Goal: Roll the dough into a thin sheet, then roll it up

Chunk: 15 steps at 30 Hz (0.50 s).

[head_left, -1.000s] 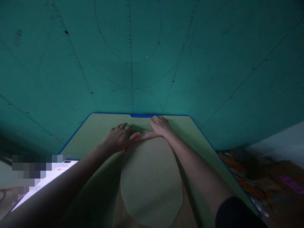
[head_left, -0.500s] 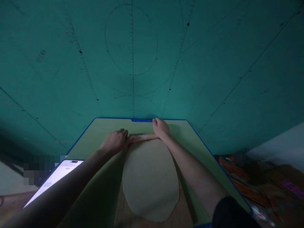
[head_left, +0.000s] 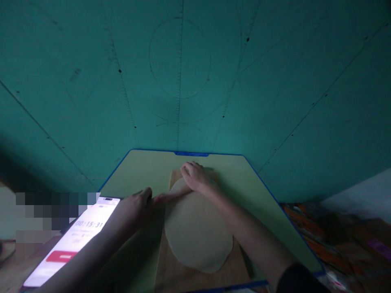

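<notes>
Pale, flat, rounded dough is lying on a light-brown wooden board, beneath a slim wooden rolling pin. The left hand and right hand are curling their fingers around its ends. Unlike the earlier frame, where it was lying nearly level along the dough's far edge, the pin is now slanting across the far part, its left end nearer the person.

The wall is teal green with dark ruled lines and circles; pale yellow-green counter, blue edging; cream dough sheet, brown board, black sleeve.
</notes>
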### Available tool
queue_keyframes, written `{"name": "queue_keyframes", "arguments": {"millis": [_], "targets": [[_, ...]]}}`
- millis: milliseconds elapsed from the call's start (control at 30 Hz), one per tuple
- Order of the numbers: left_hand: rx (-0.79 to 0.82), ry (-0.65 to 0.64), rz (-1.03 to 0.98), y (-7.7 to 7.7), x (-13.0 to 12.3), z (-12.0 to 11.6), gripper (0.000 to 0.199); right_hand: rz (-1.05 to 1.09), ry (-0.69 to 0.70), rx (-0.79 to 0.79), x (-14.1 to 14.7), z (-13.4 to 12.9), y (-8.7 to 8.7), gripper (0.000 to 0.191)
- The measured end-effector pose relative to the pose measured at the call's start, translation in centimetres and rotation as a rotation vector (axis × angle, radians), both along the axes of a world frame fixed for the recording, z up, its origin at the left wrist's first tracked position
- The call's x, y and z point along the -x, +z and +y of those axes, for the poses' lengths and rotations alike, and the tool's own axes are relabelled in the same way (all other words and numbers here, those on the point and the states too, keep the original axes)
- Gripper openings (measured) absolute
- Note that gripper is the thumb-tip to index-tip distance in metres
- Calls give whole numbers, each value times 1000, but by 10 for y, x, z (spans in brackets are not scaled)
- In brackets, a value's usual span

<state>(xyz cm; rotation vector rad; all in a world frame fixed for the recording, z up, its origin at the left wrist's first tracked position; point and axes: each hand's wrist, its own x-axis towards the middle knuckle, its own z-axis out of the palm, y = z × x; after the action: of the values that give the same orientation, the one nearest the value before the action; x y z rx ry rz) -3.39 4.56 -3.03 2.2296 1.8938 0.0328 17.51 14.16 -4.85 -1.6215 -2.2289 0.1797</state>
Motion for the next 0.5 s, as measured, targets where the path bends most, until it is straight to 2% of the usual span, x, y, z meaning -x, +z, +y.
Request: {"name": "queue_keyframes", "arguments": {"millis": [133,267,433,500], "targets": [[-74,-73,15,-8,1,-2,35,-27,15,24,4,11,-2,27],[-77,-87,72,-11,4,1,35,-34,-17,37,9,27,-1,28],[-90,-62,121,-8,5,6,36,7,-71,23,21,48,1,33],[-46,-69,138,-4,5,8,32,42,-78,10,25,51,3,33]]}}
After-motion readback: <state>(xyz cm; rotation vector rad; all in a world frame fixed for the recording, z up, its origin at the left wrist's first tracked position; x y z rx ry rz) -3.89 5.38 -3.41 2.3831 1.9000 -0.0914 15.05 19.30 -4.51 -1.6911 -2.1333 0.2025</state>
